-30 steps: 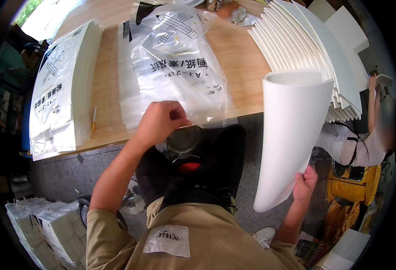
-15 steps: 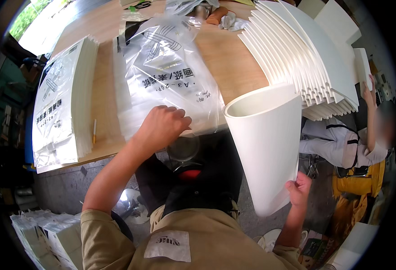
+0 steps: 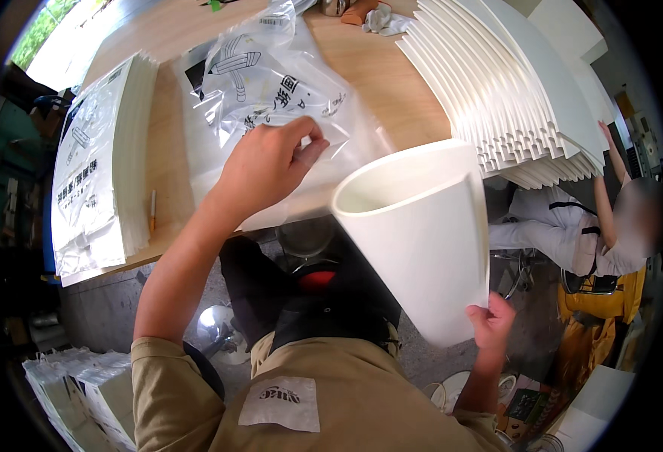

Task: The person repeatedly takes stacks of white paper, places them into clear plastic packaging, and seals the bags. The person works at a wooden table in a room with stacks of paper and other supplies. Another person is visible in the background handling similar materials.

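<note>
Grasps the curled white paper (image 3: 414,248) by its lower edge in the right hand (image 3: 493,320), flaring up-left from that grip. Looks light, springy, easily creased; best held along this edge. Farther up-left, curls the left hand (image 3: 275,160) over the plastic bag (image 3: 271,98); cannot tell if pinching film.

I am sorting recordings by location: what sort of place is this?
Probably a paper-packing workshop: a fanned stack of white paper and printed plastic bags share a wooden table, with another person sitting nearby.

The right hand (image 3: 492,322) grips one paper roll (image 3: 418,256); one fanned stack (image 3: 490,90) lies beyond it, one cigarette (image 3: 153,211) far left.
</note>
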### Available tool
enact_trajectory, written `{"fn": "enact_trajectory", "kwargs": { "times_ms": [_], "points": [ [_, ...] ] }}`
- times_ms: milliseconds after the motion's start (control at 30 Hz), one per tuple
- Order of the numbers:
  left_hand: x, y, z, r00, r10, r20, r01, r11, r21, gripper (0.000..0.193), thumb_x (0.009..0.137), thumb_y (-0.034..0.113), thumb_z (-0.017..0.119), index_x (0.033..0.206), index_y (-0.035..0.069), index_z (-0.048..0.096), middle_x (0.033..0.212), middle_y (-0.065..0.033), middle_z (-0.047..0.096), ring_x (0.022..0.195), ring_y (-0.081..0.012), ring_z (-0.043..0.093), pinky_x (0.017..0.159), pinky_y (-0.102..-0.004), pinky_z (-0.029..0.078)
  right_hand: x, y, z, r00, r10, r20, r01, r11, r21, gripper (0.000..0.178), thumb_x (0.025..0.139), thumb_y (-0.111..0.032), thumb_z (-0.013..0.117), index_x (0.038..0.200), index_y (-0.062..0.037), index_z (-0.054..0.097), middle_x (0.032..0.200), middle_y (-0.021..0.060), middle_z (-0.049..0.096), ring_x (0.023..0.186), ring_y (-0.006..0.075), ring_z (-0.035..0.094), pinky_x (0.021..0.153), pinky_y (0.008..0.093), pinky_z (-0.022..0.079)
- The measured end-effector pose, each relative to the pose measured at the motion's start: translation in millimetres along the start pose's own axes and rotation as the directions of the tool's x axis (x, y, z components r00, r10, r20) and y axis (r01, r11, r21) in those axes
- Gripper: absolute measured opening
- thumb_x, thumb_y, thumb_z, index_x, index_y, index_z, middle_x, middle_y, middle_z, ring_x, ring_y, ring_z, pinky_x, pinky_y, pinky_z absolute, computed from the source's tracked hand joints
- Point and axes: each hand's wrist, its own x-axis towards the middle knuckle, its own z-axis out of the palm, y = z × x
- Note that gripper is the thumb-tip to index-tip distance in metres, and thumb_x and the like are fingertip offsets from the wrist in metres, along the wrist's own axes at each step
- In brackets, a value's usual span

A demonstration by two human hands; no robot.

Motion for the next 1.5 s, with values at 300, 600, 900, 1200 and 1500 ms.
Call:
{"fn": "enact_trajectory", "kwargs": {
  "times_ms": [300,600,900,1200,1500],
  "points": [
    [22,30,-8,0.97,0.236,0.065,-0.245,0.926,0.287,0.017,0.09,0.02,0.068,0.099,0.006,0.065,0.06,-0.0116,0.062,0.057,-0.0319,0.063,0.057,-0.0403,0.049,5,-3,26,0.892,-0.446,-0.071,0.364,0.804,-0.47,0.028,0.081,-0.008,0.078,0.104,0.006,0.069,0.077,0.0149,0.069,0.064,0.0234,0.067,0.059,0.0327,0.05],
    [21,32,19,0.991,0.133,-0.006,-0.133,0.989,0.067,0.013,0.093,0.011,0.06,0.087,0.001,0.067,0.068,-0.0188,0.065,0.065,-0.0392,0.064,0.062,-0.0448,0.052,-8,9,38,0.929,-0.338,-0.151,0.256,0.881,-0.397,0.027,0.081,-0.003,0.076,0.105,0.0066,0.068,0.075,0.0164,0.069,0.063,0.0274,0.069,0.056,0.0328,0.051],
    [23,66,31,0.969,0.236,-0.068,-0.211,0.941,0.264,0.016,0.096,0.017,0.058,0.093,0.002,0.061,0.056,-0.0172,0.059,0.05,-0.037,0.06,0.05,-0.0445,0.05,8,1,57,0.882,-0.471,-0.032,0.344,0.688,-0.639,0.021,0.085,-0.008,0.074,0.102,0.0032,0.068,0.076,0.0176,0.069,0.062,0.0324,0.068,0.055,0.0382,0.051],
    [11,74,37,0.936,0.343,-0.077,-0.243,0.791,0.561,0.035,0.08,0.011,0.063,0.111,-0.004,0.067,0.063,-0.0055,0.065,0.05,-0.0203,0.065,0.044,-0.0324,0.048,23,-16,57,0.959,-0.212,-0.186,0.127,0.914,-0.385,0.021,0.086,-0.006,0.073,0.104,0.0027,0.068,0.083,0.0169,0.072,0.071,0.0238,0.073,0.064,0.0313,0.055],
    [2,79,49,0.918,0.386,-0.09,-0.262,0.763,0.591,0.043,0.085,0.019,0.062,0.121,-0.004,0.064,0.059,-0.0012,0.059,0.043,-0.0171,0.059,0.041,-0.0311,0.043,34,-20,66,0.997,0.071,-0.028,-0.071,0.997,0.007,0.027,0.088,-0.006,0.073,0.112,0.0041,0.068,0.088,0.0114,0.075,0.081,0.0106,0.069,0.072,0.0262,0.054]
  ]
}}
